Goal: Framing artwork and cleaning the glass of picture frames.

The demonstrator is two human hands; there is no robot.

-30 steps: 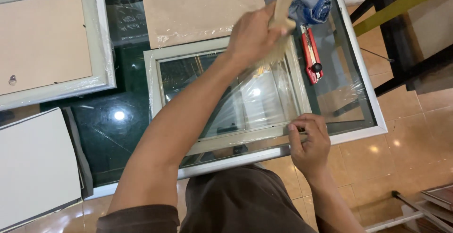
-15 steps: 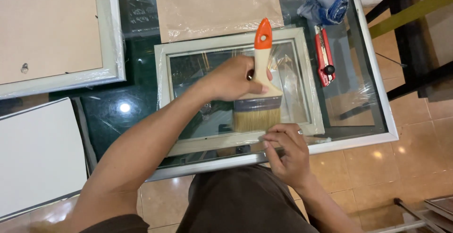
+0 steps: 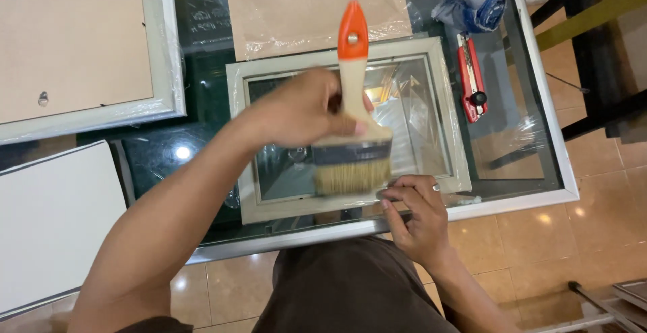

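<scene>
Glass forms the top of the metal-rimmed table (image 3: pixel 539 141), and on it lie two pale grey-green picture frames: one glazed frame wrapped in clear film (image 3: pixel 347 53) in the middle, and one frame with a brown backing board (image 3: pixel 168 70) at the upper left. One sheet of brown board under clear film (image 3: pixel 296 6) lies beyond the middle frame. One red utility knife (image 3: pixel 472 83) rests just right of that frame, with one crumpled blue cloth (image 3: pixel 472 6) above it. One white panel (image 3: pixel 54 218) sits at the lower left.

The left hand (image 3: pixel 303 110) is curled tight around the pale wooden handle of one wide flat paintbrush with an orange tip (image 3: pixel 352 124), whose tan bristles point down over the frame's lower edge. The right hand (image 3: pixel 414 208) has its fingers bent, fingertips touching the frame's lower right rail just beside the bristles.
</scene>
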